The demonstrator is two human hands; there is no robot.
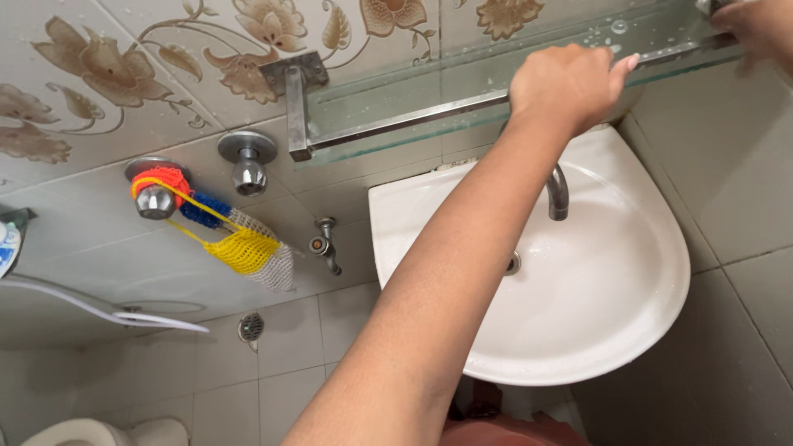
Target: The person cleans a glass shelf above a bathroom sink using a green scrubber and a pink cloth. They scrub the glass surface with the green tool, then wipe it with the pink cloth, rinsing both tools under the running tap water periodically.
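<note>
My left hand (568,87) reaches up along an outstretched arm and rests on the front metal rail of a glass wall shelf (396,107). Its fingers curl over the rail and the thumb points right along it. My right hand (758,25) shows only partly at the top right corner, blurred, by the shelf's far end. Its fingers are cut off by the frame edge. Water drops lie on the glass near both hands. Below the shelf sits a white washbasin (611,330) with a metal tap (558,192).
Two round metal wall valves (248,161) are set in the flower-patterned tiles, and one carries a red, blue and yellow net scrubber (239,248). A small angle tap (324,244), a floor drain (251,327) and a toilet's rim (99,431) are at lower left.
</note>
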